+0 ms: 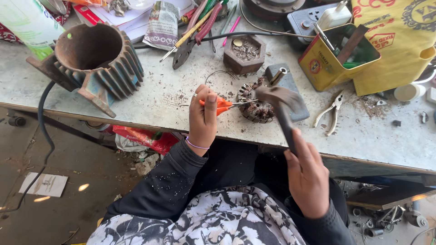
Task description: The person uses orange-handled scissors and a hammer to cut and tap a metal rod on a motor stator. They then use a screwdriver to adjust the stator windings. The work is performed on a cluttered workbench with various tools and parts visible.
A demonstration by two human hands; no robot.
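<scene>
matt steel hammer (pixel 280 96), glossy orange plastic screwdriver (pixel 222 105), rusty rough housing (pixel 93 61), scuffed metal bench (pixel 159 97).

Stator (pixel 257 110), orange-handled tool (pixel 221 105), hammer (pixel 282 103)

Person seated at a grey workbench (pixel 150 97), scuffed and littered with filings. Left hand (pixel 203 119) grips an orange-handled tool (pixel 221 105), probably a screwdriver, tip laid against a small round stator (pixel 255 103) with copper windings. Right hand (pixel 308 174) holds a hammer (pixel 284 102) by its dark handle, head blurred, just above the stator. Under the stator, a grey block (pixel 290 90). Behind it, a hexagonal wooden dish (pixel 245 53) of small metal bits. Far left, a rusty finned motor housing (pixel 93 61), lying on its side. Right of the stator, silver pliers (pixel 330 113); beyond them a yellow tin (pixel 338 56) holding tools.
</scene>
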